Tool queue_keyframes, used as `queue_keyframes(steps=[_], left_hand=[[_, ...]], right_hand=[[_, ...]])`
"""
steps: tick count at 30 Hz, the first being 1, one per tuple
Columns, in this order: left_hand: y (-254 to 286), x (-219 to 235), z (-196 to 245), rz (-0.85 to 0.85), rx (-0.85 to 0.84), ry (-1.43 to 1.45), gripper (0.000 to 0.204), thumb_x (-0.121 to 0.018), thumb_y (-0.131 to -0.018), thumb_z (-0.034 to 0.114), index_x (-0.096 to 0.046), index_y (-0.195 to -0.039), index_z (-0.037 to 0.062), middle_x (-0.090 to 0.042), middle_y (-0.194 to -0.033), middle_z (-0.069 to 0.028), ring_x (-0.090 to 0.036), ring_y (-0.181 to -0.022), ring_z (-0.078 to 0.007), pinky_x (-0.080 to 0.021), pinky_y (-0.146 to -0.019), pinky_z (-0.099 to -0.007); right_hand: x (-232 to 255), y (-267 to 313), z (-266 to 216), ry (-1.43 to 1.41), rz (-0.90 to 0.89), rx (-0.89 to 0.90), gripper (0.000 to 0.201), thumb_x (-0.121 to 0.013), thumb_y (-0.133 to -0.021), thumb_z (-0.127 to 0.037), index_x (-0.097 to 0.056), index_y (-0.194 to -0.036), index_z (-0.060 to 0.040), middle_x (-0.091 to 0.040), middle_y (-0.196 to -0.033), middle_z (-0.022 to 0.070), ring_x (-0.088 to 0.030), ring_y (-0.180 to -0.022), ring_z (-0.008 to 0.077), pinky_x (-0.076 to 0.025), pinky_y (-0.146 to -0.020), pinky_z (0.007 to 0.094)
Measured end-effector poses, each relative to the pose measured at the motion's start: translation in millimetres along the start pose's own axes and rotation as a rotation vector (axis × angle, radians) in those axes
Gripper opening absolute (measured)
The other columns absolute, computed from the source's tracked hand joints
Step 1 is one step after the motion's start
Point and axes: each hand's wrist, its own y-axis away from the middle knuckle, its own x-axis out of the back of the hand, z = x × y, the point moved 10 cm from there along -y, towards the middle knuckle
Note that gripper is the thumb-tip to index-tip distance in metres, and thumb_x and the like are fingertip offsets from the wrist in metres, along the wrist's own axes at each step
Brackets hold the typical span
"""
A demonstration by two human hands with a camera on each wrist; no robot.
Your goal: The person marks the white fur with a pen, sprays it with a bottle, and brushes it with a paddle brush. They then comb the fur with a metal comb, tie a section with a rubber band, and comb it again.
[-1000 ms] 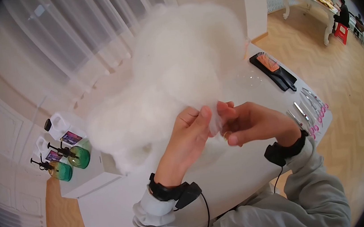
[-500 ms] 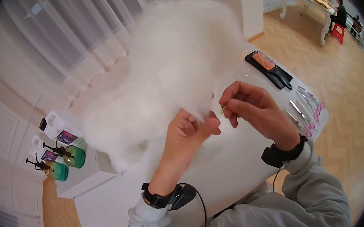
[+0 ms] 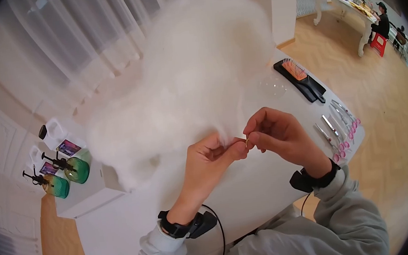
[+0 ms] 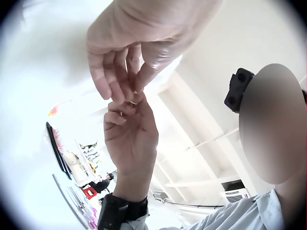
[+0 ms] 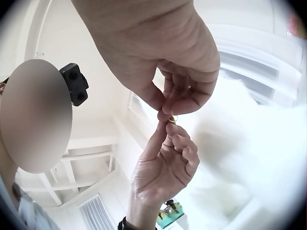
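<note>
A large fluffy mass of white fur (image 3: pixel 197 68) stands on the white table, and no face or limbs can be made out in it. My left hand (image 3: pixel 206 165) pinches a thin tuft (image 3: pixel 223 134) at the fur's near side, thumb toward the right. Right beside that thumb, my right hand (image 3: pixel 286 141) pinches a small yellow rubber band (image 5: pixel 173 120) between thumb and forefinger. The fingertips of both hands meet at the band. From the left wrist view, the right hand (image 4: pixel 132 136) faces palm-on with the other fingers loosely bent.
Along the table's right edge lie a black pin brush (image 3: pixel 304 81) with orange pad and several pink-handled scissors (image 3: pixel 339 134). On the left, green spray bottles (image 3: pixel 77 171) and white jugs (image 3: pixel 56 132) stand on a white box (image 3: pixel 88 193). A person (image 3: pixel 381 24) sits far off.
My right hand first parted from the left, showing the yellow band, then came back to the left fingertips. My left hand stays at the tuft, its thumb turned further right.
</note>
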Motion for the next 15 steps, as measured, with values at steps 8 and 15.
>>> queue_keyframes(steps=[8, 15], left_hand=[[6.8, -4.2, 3.5, -0.008, -0.138, -0.268, 0.010, -0.066, -0.086, 0.003, -0.064, -0.096, 0.0005, -0.070, -0.088, -0.0032, -0.068, -0.083, -0.0126, -0.052, -0.077, -0.0265], [12.3, -8.4, -0.9, -0.013, -0.148, -0.429, 0.013, -0.066, -0.081, -0.001, -0.060, -0.092, 0.0018, -0.067, -0.081, -0.0038, -0.066, -0.076, -0.0128, -0.052, -0.074, -0.0268]], right_hand=[[-5.9, 3.1, 4.2, 0.001, -0.051, 0.000, 0.015, -0.064, -0.093, -0.012, -0.061, -0.102, -0.0013, -0.064, -0.089, 0.0011, -0.062, -0.086, 0.0078, -0.049, -0.079, 0.0250], [2.3, 10.1, 8.3, -0.116, 0.039, 0.106, 0.006, -0.062, -0.090, -0.003, -0.062, -0.096, -0.0019, -0.065, -0.089, 0.0032, -0.063, -0.083, 0.0108, -0.048, -0.071, 0.0238]])
